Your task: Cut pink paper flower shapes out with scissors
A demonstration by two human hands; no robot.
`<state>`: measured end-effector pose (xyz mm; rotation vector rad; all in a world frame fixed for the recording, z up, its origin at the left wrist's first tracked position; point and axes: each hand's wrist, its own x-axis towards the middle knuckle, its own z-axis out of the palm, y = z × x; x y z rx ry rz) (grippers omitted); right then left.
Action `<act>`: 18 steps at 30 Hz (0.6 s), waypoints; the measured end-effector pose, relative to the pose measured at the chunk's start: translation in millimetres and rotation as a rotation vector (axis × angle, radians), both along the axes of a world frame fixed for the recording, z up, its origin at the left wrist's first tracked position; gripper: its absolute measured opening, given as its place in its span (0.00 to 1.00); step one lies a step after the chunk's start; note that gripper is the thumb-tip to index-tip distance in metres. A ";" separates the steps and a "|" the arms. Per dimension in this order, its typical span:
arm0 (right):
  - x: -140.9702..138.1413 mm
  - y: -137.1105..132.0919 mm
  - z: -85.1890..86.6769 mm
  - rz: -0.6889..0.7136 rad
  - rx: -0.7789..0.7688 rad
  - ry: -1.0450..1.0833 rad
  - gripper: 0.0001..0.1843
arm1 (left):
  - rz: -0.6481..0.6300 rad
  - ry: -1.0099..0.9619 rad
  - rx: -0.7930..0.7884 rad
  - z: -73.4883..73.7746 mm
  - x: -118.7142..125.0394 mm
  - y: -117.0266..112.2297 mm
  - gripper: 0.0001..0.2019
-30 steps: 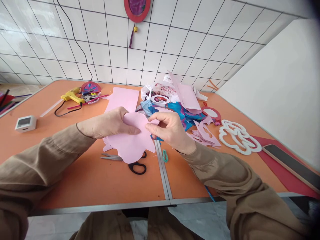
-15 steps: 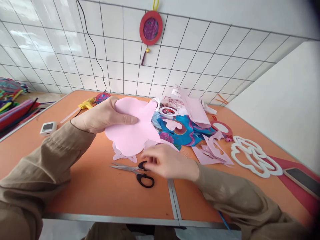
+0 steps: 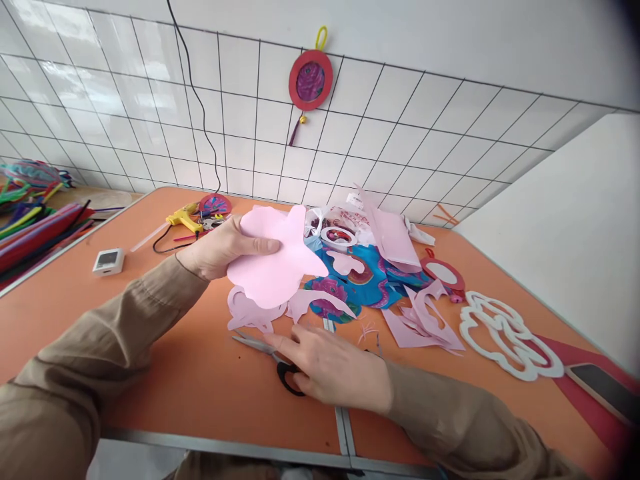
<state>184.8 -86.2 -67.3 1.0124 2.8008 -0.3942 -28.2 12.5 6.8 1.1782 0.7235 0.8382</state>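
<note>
My left hand (image 3: 225, 247) grips a pink, wavy-edged paper cutout (image 3: 275, 267) between thumb and fingers, raised above the table. On the orange tabletop lies a pair of scissors (image 3: 260, 345) with black handles, blades pointing left. Over its handles is my right hand (image 3: 330, 367), fingers bent round them and the index finger stretched toward the pivot. One black loop shows below the hand; the other is mostly covered. Just beneath the raised cutout, pink paper pieces (image 3: 255, 312) rest on the table, partly hidden.
Behind the hands lie blue patterned fabric (image 3: 367, 280) and a round floral piece (image 3: 333, 300). Pink scraps (image 3: 425, 313), white cloud-shaped frames (image 3: 505, 333) and a phone (image 3: 605, 390) are to the right. A yellow glue gun (image 3: 184, 217) and a small white device (image 3: 109, 261) stand left.
My right hand has come down onto the scissors' handles, covering more of them. My left hand still holds the pink cutout, turned slightly. The view has tilted up a little.
</note>
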 end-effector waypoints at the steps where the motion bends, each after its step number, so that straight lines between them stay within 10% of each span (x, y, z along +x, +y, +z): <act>1: 1.0 -1.3 2.2 0.004 0.002 0.013 0.36 | 0.008 -0.017 -0.004 -1.4 0.8 0.1 0.13; 9: 15.7 18.7 27.3 -0.076 -0.092 0.274 0.27 | 0.123 -0.204 0.033 -1.3 -0.2 -0.8 0.19; 18: 65.5 79.7 4.1 -0.247 -0.474 1.133 0.30 | 0.152 -0.293 0.021 -5.2 -7.3 5.2 0.20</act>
